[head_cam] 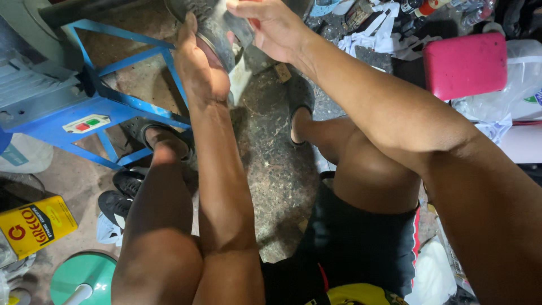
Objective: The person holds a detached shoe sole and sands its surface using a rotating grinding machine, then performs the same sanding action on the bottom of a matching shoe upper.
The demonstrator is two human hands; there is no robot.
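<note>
Shoe sole (212,28), grey and ridged, is sitting at the top centre of the head view, partly cut off by the frame edge, and both hands are holding it up above the floor (271,152). Left hand (199,68) is cupping its lower side from the left, its grip wrapping the sole's edge with the thumb pointing up. Right hand (271,28) is reaching in from the upper right, its grip pinching the sole's top end between fingers and thumb.

Below the hands, the person's bare knees and sandalled feet are filling the middle of the frame. A blue metal frame (113,96) with a red and green switch is standing at the upper left, just beside the left foot. A pair of black shoes (121,195) is lying at the left, near a yellow tin (36,226) and a green round lid (84,277) at the lower left. A pink cushioned stool (464,65) is sitting at the upper right, with white scraps (378,34) and plastic bags (508,96) lying around it.
</note>
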